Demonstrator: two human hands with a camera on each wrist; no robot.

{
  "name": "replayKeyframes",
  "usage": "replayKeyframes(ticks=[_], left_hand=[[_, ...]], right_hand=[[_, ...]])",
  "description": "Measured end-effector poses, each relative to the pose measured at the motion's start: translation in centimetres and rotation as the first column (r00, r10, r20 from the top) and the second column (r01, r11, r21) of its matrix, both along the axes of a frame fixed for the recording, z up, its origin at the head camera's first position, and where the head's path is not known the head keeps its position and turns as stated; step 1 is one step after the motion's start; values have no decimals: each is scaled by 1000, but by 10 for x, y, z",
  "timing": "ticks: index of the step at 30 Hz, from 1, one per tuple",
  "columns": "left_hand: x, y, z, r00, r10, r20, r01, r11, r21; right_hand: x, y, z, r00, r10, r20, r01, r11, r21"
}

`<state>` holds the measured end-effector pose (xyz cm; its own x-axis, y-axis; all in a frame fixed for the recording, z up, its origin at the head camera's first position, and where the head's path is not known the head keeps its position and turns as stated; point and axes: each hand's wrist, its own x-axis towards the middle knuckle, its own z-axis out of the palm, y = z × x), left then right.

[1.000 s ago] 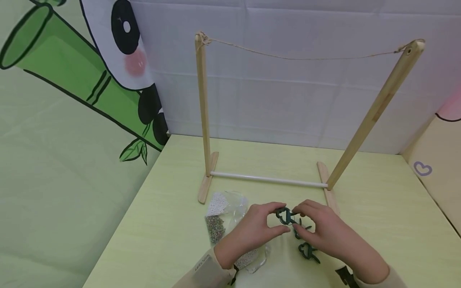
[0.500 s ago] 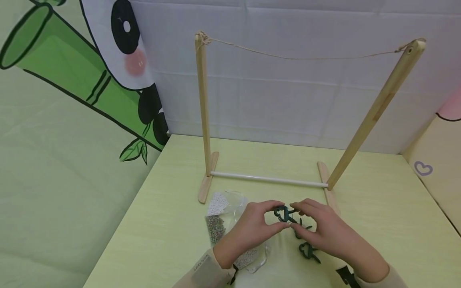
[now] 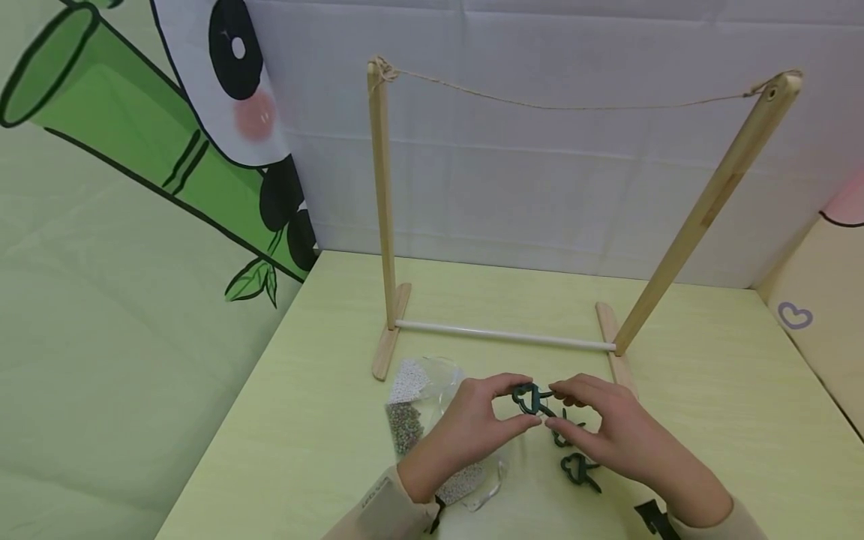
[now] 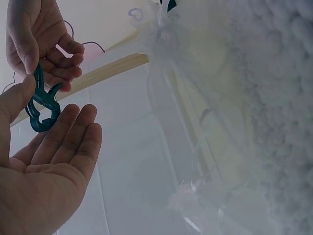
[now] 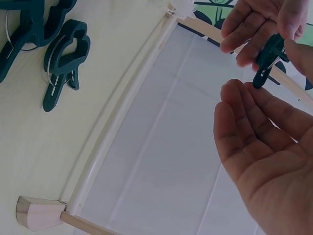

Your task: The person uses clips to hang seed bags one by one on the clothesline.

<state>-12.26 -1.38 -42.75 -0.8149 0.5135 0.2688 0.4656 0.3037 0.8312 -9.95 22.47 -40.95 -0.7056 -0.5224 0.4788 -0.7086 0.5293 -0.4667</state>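
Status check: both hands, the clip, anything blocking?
Left hand and right hand both pinch one dark green plastic clip. Two spare green clips on the table. Nothing blocking.

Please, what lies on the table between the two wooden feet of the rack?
In the head view, a white rod joins the left foot and the right foot; otherwise only bare table shows there.

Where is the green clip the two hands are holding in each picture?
Head: the held green clip sits low in the middle, between both hands.
Left wrist: the clip is at the left edge, above the left palm.
Right wrist: the clip is at the upper right, among the fingers.
Shared landmark: the wooden stand appears in all three.
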Motion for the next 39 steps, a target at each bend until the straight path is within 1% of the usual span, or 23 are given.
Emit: replayKeyframes(ticks=[4, 8, 12, 16, 22, 27, 31, 33, 37, 39], left_hand=[[0, -1, -1, 1000, 1, 11, -1, 1000, -4], [0, -2, -2, 1000, 8, 11, -8, 1000, 1], [-1, -3, -2, 1000, 25, 4, -25, 999, 22], [-2, -5, -1, 1000, 29, -10, -28, 999, 33], [-5, -7, -1, 999, 29, -31, -29, 999, 29], [-5, -9, -1, 999, 37, -28, -36, 999, 25], [-6, -9, -1, 999, 35, -1, -35, 999, 31], [-6, -9, -1, 999, 34, 9, -34, 999, 30], [-6, -10, -1, 999, 31, 11, -31, 999, 27], [-6, -10, -1, 1000, 29, 9, -29, 999, 21]], right_hand=[[-1, 1, -2, 1000, 21, -10, -21, 1000, -16], [-3, 1, -5, 998, 40, -40, -42, 998, -37], [-3, 3, -7, 998, 35, -45, -37, 998, -46], [-3, 5, -6, 999, 31, -28, -32, 998, -46], [-2, 7, -5, 999, 33, 30, -32, 998, -54], [-2, 7, -6, 999, 45, 30, -43, 997, -65], [-3, 7, -8, 999, 51, 16, -50, 996, -71], [-3, 7, -9, 999, 54, -5, -54, 996, -77], [-4, 6, -11, 997, 55, -60, -60, 994, -94], [-4, 6, -12, 997, 51, -65, -58, 993, -100]])
